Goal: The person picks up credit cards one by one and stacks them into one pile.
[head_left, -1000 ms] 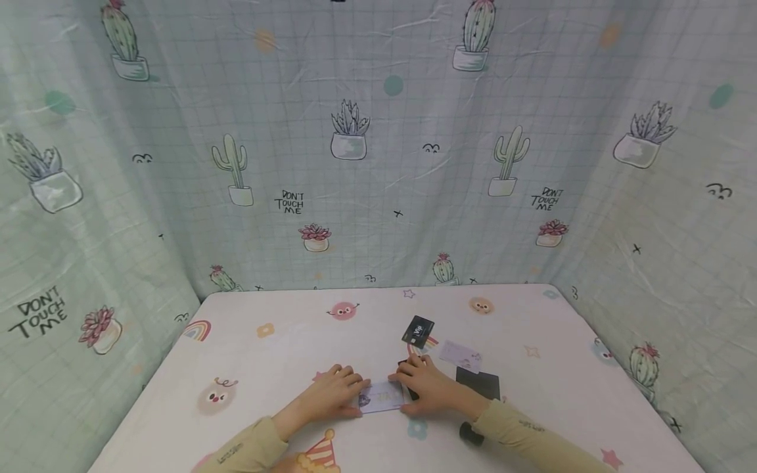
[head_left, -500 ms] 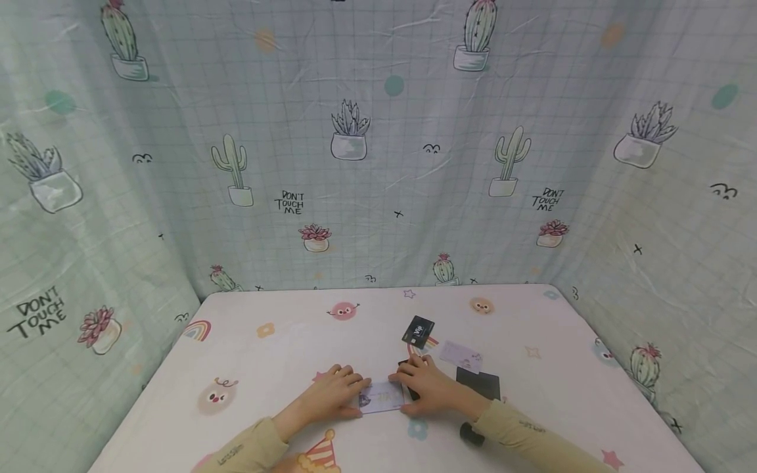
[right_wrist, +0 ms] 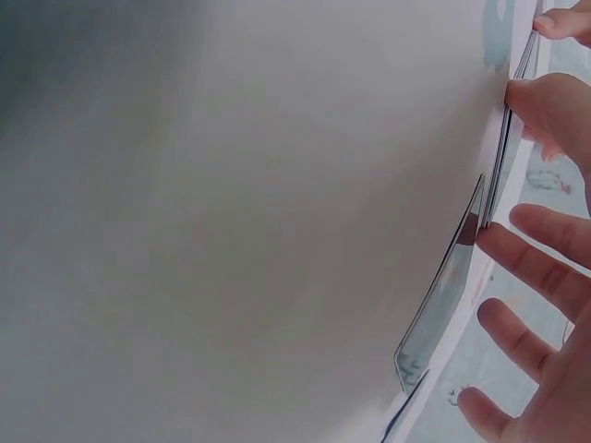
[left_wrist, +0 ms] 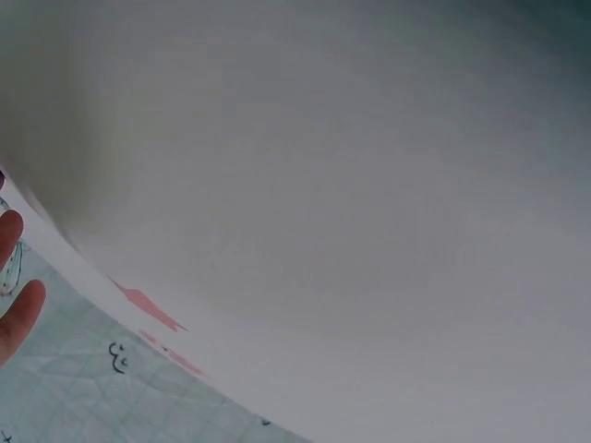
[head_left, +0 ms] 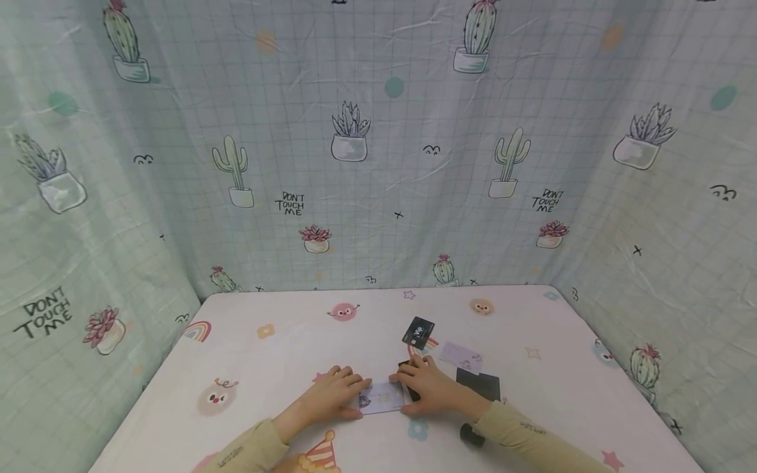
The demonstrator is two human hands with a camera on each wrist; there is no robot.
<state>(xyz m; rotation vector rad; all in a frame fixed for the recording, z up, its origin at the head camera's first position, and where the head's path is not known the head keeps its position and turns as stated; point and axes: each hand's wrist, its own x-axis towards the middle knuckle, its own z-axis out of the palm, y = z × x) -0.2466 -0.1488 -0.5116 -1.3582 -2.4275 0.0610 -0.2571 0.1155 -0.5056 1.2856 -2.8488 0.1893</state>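
Holding a light purple card (head_left: 381, 398) flat, on or just above the desk (head_left: 266, 387), low in the head view toward six o'clock. Pinching it at nine o'clock with the left hand (head_left: 338, 393) and at three o'clock with the right hand (head_left: 430, 387). Having both grips clamped on it, with thumbs at the near edge and fingers at the far edge, maybe for stopping any slip or twist. Showing a few thin lines along the side in the right wrist view (so maybe being a small pile, not just one card). Leaving the middle bare, perhaps for lining up the edges by eye.

Seeing a bit of a dark thing (head_left: 413, 394) by the right hand, too covered for naming. Spotting a black Vip card (head_left: 418, 332) at one o'clock from the pinched card and a pale purple slip (head_left: 461, 357) at two o'clock, both lying flat and apart from the fingers, maybe for giving the hands more room. Finding a dark flat thing (head_left: 486, 383) near three o'clock, partly hiding behind the right wrist. Noticing a small dark lump (head_left: 471, 435) near four o'clock, just beside the right sleeve (head_left: 520, 430), without telling what kind.
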